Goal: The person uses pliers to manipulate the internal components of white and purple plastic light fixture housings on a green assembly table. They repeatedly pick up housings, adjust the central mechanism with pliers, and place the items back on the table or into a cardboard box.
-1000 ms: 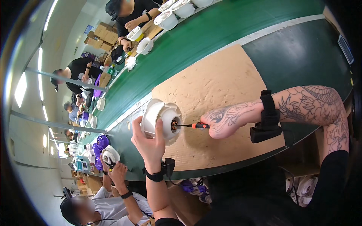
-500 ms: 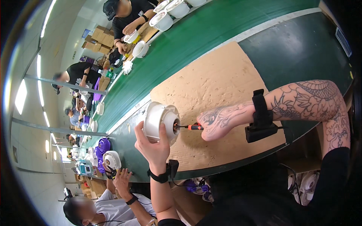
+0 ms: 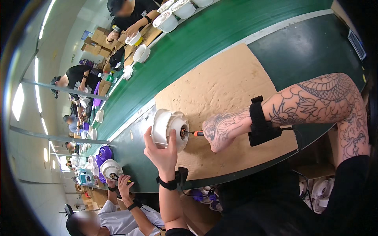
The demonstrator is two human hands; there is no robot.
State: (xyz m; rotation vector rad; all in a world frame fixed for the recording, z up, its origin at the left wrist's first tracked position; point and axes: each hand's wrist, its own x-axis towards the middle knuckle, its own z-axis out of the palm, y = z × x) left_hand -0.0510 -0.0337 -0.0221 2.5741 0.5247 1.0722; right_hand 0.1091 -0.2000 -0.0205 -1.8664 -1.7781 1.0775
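Note:
My left hand is closed around a round white plastic housing, thumb and fingers gripping its near side. The housing lies tipped over so that its hub faces right, with copper-coloured parts showing in the opening. My right hand is closed on the handle of a screwdriver, red-orange with black. The shaft runs left, and its tip reaches into the housing's hub. Most of the handle is hidden inside my right fist.
A brown cardboard sheet covers the green bench under my hands. Beyond runs a green conveyor belt with white bowl-shaped housings along its far side. Purple housings stand at left, near a co-worker's hands. Other people work across the belt.
My right hand has shifted slightly left and its wrist has turned, covering more of the screwdriver handle. The housing stays in my left hand. The co-worker at lower left has moved a white housing.

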